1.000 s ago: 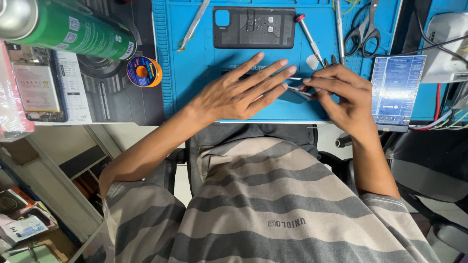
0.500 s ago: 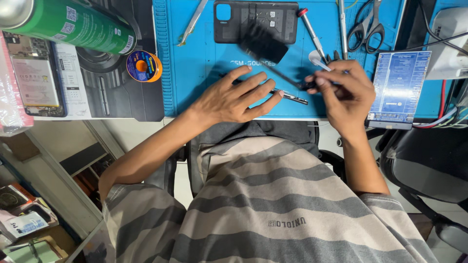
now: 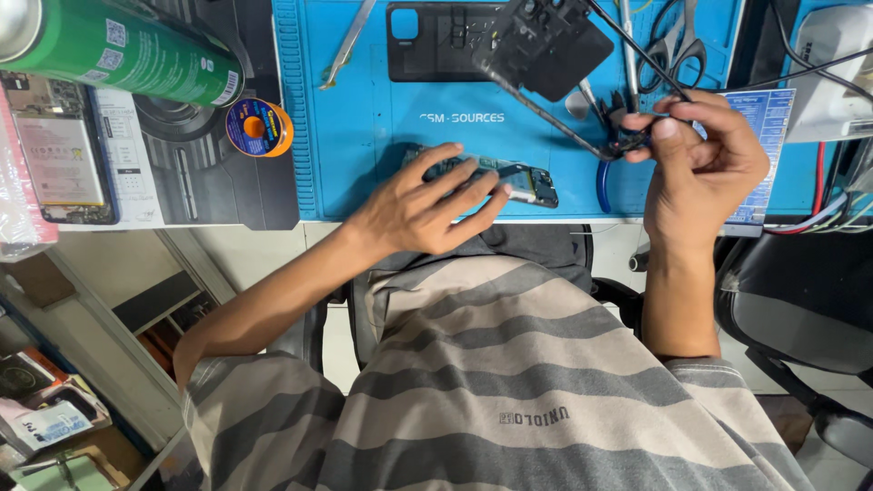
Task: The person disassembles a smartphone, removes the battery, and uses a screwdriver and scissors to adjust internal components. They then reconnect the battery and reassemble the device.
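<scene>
Left hand (image 3: 427, 205) lies nearest the body at the front edge of the blue mat (image 3: 364, 155), fingers spread flat and pressing down on a small circuit board (image 3: 509, 180), which seems pinned that way so it cannot slide; the hand is not closed around it, only bearing on it from above. Right hand (image 3: 705, 168) is raised just off the mat to the side, thumb and fingertips pinched on the black handle of a brush (image 3: 546, 45), whose dark block-shaped head stands up and away over the far part of the mat; held at the end like this, the head can be swung over the board without the fist blocking the view. A blue-handled tool (image 3: 602, 186) lies under that hand, near the board. Beyond the board, a black phone back (image 3: 436, 41) rests flat with its inner side up, set clear of the working spot. Tweezers (image 3: 346, 44) lie slanted to its left, and scissors (image 3: 673, 41) and a thin screwdriver (image 3: 629, 55) lie at the far right, all within reach yet apart from the board. Off the mat to the left sit a small orange and blue spool (image 3: 259, 127), a green can (image 3: 118, 50) on its side, and an opened phone (image 3: 59, 159).
</scene>
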